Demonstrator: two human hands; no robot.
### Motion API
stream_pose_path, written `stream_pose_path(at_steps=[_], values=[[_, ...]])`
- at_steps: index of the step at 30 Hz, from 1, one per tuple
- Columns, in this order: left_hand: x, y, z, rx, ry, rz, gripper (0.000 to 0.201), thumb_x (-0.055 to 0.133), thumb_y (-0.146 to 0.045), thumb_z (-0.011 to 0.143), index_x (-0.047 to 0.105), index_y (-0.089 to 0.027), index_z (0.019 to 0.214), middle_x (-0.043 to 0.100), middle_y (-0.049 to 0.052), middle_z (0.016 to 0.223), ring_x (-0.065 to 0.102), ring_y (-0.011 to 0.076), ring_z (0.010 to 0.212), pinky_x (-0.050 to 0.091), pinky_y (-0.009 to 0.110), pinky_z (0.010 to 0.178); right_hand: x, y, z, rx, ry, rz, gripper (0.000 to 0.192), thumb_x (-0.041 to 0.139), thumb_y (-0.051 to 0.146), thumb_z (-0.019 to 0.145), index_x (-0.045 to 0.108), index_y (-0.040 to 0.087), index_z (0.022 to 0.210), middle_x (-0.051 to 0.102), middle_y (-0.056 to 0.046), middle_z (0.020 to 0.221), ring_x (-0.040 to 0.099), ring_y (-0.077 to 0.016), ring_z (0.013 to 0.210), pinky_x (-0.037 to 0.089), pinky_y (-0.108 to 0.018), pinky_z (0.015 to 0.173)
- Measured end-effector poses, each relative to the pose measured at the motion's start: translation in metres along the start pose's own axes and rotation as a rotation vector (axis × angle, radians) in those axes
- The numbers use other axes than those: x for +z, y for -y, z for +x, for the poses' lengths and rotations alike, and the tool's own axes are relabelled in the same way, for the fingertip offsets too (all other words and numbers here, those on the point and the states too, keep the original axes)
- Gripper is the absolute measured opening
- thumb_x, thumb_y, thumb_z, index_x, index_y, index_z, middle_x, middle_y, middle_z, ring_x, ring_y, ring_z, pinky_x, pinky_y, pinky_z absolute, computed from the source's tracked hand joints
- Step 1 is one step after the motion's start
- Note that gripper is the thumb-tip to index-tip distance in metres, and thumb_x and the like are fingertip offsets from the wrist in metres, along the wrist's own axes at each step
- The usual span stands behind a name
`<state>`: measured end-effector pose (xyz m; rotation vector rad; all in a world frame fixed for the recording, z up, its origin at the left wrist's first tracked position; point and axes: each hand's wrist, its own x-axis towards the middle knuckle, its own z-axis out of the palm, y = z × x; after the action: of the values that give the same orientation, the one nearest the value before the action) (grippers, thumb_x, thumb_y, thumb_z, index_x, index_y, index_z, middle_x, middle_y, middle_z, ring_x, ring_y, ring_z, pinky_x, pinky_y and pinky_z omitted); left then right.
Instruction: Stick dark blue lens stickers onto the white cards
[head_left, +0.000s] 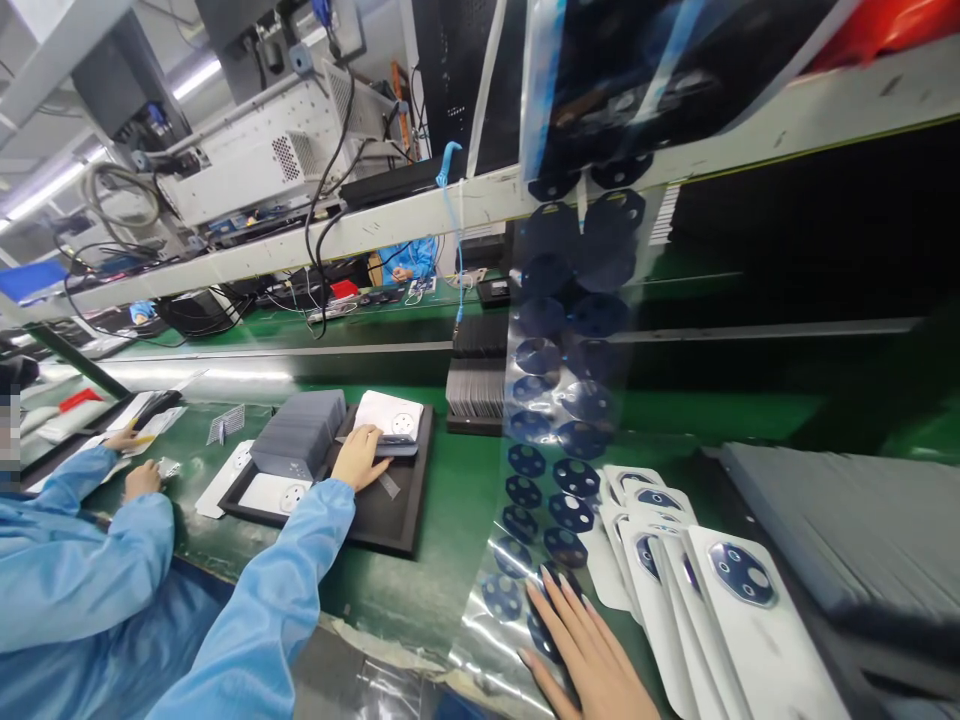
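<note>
Right hand lies flat, fingers spread, on a clear plastic strip of dark round stickers; just right of the strip fan white phone back covers, some already stickered. Left hand, fingers loose, rests on a cover in a black tray left of the strip

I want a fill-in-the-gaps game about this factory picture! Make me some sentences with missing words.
1. The right hand lies flat on a clear film strip covered in round dark ____ stickers.
2. The left hand touches a white cover lying in a ____ tray.
3. The table under the tray is coloured ____.
4. The left arm wears a light ____ sleeve.

Missing words: blue, black, green, blue.
</note>
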<state>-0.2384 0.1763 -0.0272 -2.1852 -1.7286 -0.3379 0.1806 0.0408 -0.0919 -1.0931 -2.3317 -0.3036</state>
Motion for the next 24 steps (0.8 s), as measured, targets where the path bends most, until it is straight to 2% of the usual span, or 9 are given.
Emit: stream_pose_path(at_steps=[4,8,12,15,17,19,21,24], values=[[0.0,0.001,0.004,-0.002,0.03,-0.011,0.05,0.071,-0.031,0.086,0.055,-0.015,0.131,0.06,0.015,0.131,0.057,0.0322,0.122,0.046,0.055,0.103,0.004,-0.001,-0.003,0.026,0.018,0.059,0.073,0.037,0.051,0.101,0.011,0.018,0.161,0.057,-0.009,0.145,0.063,-0.0292,0.123,0.054,-0.041,0.092],[-0.005,0.0,0.011,-0.043,0.015,-0.011,0.068,0.073,-0.02,0.079,0.048,-0.014,0.141,0.05,0.022,0.146,0.046,0.0364,0.137,0.035,0.057,0.115,0.007,0.0,-0.006,0.049,-0.002,0.1,0.073,0.04,0.052,0.1,0.016,0.019,0.16,0.056,-0.009,0.145,0.061,-0.0299,0.125,0.053,-0.042,0.094],[-0.005,-0.005,0.02,-0.132,-0.023,-0.023,0.059,0.065,-0.029,0.087,0.048,-0.015,0.142,0.042,0.023,0.154,0.04,0.0373,0.143,0.031,0.058,0.117,0.007,0.001,-0.005,0.056,-0.021,0.099,0.071,0.038,0.051,0.101,0.016,0.019,0.16,0.059,-0.009,0.143,0.062,-0.029,0.124,0.054,-0.041,0.092],[-0.004,-0.01,0.027,-0.201,-0.044,-0.064,0.047,0.062,-0.025,0.088,0.057,-0.015,0.134,0.043,0.023,0.154,0.041,0.0368,0.142,0.032,0.057,0.116,0.004,0.001,-0.002,0.063,-0.019,0.105,0.072,0.038,0.051,0.101,0.015,0.017,0.16,0.06,-0.01,0.141,0.065,-0.0279,0.12,0.056,-0.041,0.091],[-0.006,-0.013,0.031,-0.232,-0.044,-0.12,0.03,0.062,-0.023,0.089,0.066,-0.015,0.117,0.05,0.021,0.149,0.046,0.0345,0.139,0.036,0.054,0.114,0.0,0.002,0.0,0.084,-0.017,0.113,0.073,0.038,0.051,0.101,0.014,0.016,0.16,0.06,-0.012,0.141,0.067,-0.027,0.118,0.057,-0.04,0.091],[-0.012,-0.017,0.034,-0.263,-0.035,-0.196,0.016,0.063,-0.025,0.09,0.07,-0.017,0.101,0.064,0.016,0.135,0.058,0.0304,0.127,0.043,0.051,0.108,-0.005,0.003,0.002,0.117,-0.007,0.126,0.073,0.039,0.051,0.101,0.014,0.016,0.16,0.059,-0.013,0.142,0.067,-0.0271,0.117,0.058,-0.04,0.091],[-0.022,-0.026,0.035,-0.318,-0.041,-0.279,0.017,0.061,-0.032,0.091,0.07,-0.017,0.094,0.073,0.011,0.114,0.066,0.0274,0.11,0.049,0.049,0.1,-0.009,0.005,0.003,0.146,0.012,0.152,0.074,0.043,0.05,0.1,0.015,0.016,0.16,0.057,-0.013,0.144,0.065,-0.0277,0.12,0.058,-0.04,0.092],[-0.044,-0.052,0.029,-0.444,-0.085,-0.421,0.033,0.049,-0.042,0.096,0.068,-0.016,0.099,0.075,0.012,0.098,0.069,0.0287,0.096,0.054,0.044,0.088,-0.014,0.009,0.005,0.178,0.027,0.205,0.074,0.048,0.045,0.1,0.016,0.016,0.159,0.056,-0.013,0.145,0.061,-0.0281,0.125,0.057,-0.041,0.097]])
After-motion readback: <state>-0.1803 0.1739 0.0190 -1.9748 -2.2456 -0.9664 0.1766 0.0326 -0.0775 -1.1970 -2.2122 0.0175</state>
